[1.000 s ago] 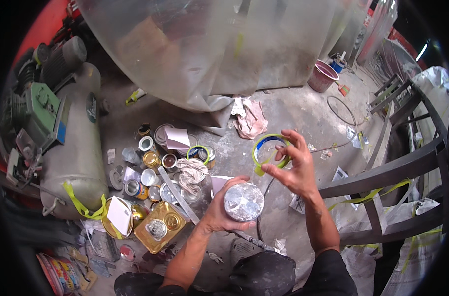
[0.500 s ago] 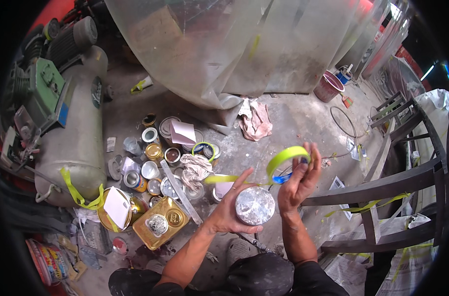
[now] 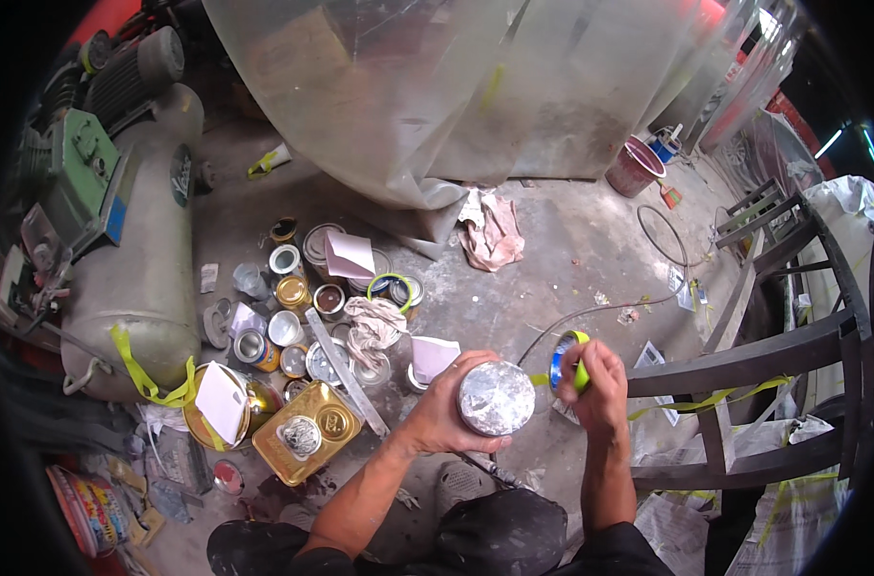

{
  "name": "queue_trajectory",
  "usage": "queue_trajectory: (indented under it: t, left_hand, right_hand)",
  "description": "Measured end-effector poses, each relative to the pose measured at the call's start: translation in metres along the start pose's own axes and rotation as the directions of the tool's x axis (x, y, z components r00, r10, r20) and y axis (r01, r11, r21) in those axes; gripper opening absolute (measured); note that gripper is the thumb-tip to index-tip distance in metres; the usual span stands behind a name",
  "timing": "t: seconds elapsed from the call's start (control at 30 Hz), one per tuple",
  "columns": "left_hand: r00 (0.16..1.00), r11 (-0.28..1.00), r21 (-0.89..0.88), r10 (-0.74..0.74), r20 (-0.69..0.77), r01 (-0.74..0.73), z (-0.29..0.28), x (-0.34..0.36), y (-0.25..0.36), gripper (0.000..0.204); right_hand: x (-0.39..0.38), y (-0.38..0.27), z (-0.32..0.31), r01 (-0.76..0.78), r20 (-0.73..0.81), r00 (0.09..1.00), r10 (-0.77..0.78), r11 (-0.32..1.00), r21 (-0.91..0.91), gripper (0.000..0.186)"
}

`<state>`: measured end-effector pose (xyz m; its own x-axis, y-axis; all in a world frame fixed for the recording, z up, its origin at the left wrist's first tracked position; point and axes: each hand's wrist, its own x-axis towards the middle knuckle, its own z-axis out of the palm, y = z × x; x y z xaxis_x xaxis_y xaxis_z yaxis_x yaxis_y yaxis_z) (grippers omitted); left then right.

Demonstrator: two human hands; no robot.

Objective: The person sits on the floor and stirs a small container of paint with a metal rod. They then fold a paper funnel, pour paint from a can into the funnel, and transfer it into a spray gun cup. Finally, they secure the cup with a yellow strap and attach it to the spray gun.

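The left hand (image 3: 439, 413) grips a round, white-smeared grey can (image 3: 497, 398). Just to its right, the right hand (image 3: 604, 386) grips a blue-cored, yellow-green tape roll (image 3: 556, 363).

Round container (image 3: 497, 398) in left grip (image 3: 445, 405)

Left hand (image 3: 439, 411) curved in a wide grip, thumb (image 3: 487, 444) parted from fingers (image 3: 472, 359); left forearm (image 3: 360, 494) slanting inward. Right hand (image 3: 604, 386) curled tighter, apart from the left; right forearm (image 3: 608, 485) extended forward.
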<state>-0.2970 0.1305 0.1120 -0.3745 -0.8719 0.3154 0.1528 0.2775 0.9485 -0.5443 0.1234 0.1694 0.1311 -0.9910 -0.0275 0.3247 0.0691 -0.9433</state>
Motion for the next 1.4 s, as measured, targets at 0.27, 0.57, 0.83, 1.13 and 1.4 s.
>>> queue_trajectory:
  t: [0.27,0.57,0.83,1.13,1.4]
  left_hand:
    - [0.972,0.931,-0.280,-0.217,0.088,0.233,0.002,-0.002,0.008,0.105]
    - [0.993,0.997,-0.070,0.029,0.115,-0.021,-0.002,0.004,0.004,0.102]
    - [0.990,0.993,-0.088,-0.069,0.123,0.080,0.000,0.005,0.016,0.098]
    - [0.995,0.998,0.000,0.067,0.074,-0.067,-0.005,0.004,0.003,0.099]
    - [0.994,0.995,-0.063,0.085,0.073,-0.080,-0.010,0.002,-0.005,0.107]
  right_hand:
    - [0.053,-0.010,0.021,0.085,-0.042,0.994,-0.098,0.968,-0.236,0.059]
    - [0.032,0.051,0.064,0.123,0.122,0.984,-0.129,0.991,0.054,0.067]
    - [0.053,0.025,0.018,-0.213,0.041,0.974,0.222,0.844,0.492,0.051]
    - [0.057,-0.022,0.046,-0.039,0.260,0.963,0.076,0.989,-0.146,0.063]
    - [0.042,-0.026,0.024,-0.038,0.274,0.913,0.303,0.731,-0.682,0.034]
